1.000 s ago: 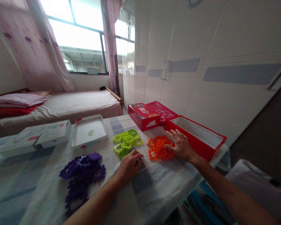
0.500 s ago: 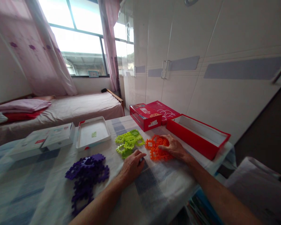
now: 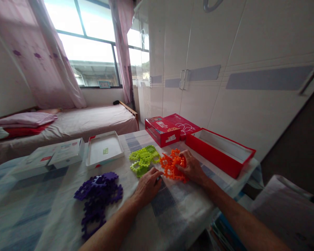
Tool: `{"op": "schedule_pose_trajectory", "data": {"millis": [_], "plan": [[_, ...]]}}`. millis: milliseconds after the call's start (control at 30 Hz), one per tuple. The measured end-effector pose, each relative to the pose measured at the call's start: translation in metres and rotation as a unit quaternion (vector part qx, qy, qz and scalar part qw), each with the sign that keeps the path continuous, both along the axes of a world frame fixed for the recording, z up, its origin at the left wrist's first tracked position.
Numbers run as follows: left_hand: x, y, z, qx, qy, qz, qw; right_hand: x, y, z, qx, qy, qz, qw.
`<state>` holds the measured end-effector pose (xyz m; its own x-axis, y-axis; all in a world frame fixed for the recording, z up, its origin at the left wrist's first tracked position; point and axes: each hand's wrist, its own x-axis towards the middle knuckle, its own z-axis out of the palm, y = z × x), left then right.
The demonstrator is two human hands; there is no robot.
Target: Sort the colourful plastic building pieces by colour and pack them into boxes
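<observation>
My right hand (image 3: 192, 167) is closed on a cluster of orange plastic interlocking pieces (image 3: 171, 169), openwork with toothed edges, tilted partly up off the cloth. Close to its left side rests my left hand (image 3: 148, 183), fingers curled together and its index fingertip at the edge of the orange cluster; what lies within these fingers, if anything, is hidden. Lime-green interlocking pieces (image 3: 146, 156) lie flat just beyond my left hand. A heap of purple interlocking pieces (image 3: 101, 188) is left of my left forearm, which covers part of its near side.
At the table's far side are a printed red box (image 3: 162, 132) and a red open tray (image 3: 217, 153) with white inside. Farther left lie a shallow white lid (image 3: 104, 150) and white boxes (image 3: 65, 153). A checked cloth (image 3: 170, 216) covers the table. A bed and wardrobe stand behind.
My right hand has shifted slightly left and tightened on the orange pieces, tipping them up from lying flatter. My left hand has stayed nearly in place. The camera view moved slightly.
</observation>
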<state>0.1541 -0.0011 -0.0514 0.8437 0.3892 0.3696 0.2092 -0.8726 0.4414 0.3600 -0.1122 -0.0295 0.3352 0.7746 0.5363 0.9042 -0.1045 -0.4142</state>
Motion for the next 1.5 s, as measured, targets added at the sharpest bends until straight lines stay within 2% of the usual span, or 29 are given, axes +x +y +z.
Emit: {"op": "schedule_pose_trajectory", "data": {"millis": [167,267,400,533,600,700,767,833,900,967,1033,1100,1167,1233,1500], "plan": [[0.000,0.000,-0.001,0.000,-0.006,-0.003,1.000,0.001,0.005,-0.005,0.026,0.018,-0.014,0.999],[0.000,0.001,-0.002,-0.003,-0.011,-0.006,1.000,0.006,0.004,0.005,0.067,0.036,-0.037,0.996],[0.000,0.001,-0.003,-0.009,-0.008,-0.008,1.000,0.030,-0.005,0.046,0.139,0.004,-0.093,0.986],[0.001,0.002,-0.003,-0.006,-0.005,-0.007,1.000,0.086,-0.019,0.091,0.150,-0.050,-0.238,0.958],[0.001,0.002,-0.003,-0.006,-0.007,-0.008,1.000,0.117,-0.027,0.101,0.123,-0.060,-0.308,0.942],[0.002,0.002,-0.004,-0.007,-0.014,-0.008,1.000,0.149,-0.038,0.101,0.015,-0.031,-0.367,0.929],[0.002,0.002,-0.005,-0.005,-0.018,-0.006,1.000,0.156,-0.043,0.095,-0.070,-0.024,-0.388,0.919],[0.002,0.002,-0.006,-0.001,-0.020,-0.005,1.000,0.148,-0.043,0.088,-0.093,-0.056,-0.399,0.910],[0.002,0.003,-0.006,0.001,-0.021,-0.006,1.000,0.129,-0.037,0.079,-0.056,-0.108,-0.354,0.927],[0.001,0.002,-0.005,0.002,-0.021,-0.009,1.000,0.100,-0.027,0.066,-0.030,-0.135,-0.229,0.964],[0.001,0.002,-0.003,0.001,-0.018,-0.011,1.000,0.068,-0.015,0.048,-0.077,-0.107,-0.085,0.988],[0.001,0.001,-0.002,0.000,-0.014,-0.010,1.000,0.039,-0.005,0.029,-0.167,-0.054,-0.023,0.984],[0.000,0.001,0.000,0.001,-0.011,-0.009,1.000,0.017,0.003,0.013,-0.228,-0.018,-0.001,0.974],[0.000,0.000,0.001,0.002,-0.009,-0.007,1.000,0.004,0.008,0.003,-0.243,-0.008,0.011,0.970],[0.001,-0.001,0.000,-0.006,-0.007,-0.008,1.000,-0.019,0.004,-0.001,-0.175,-0.017,0.036,0.984]]}}
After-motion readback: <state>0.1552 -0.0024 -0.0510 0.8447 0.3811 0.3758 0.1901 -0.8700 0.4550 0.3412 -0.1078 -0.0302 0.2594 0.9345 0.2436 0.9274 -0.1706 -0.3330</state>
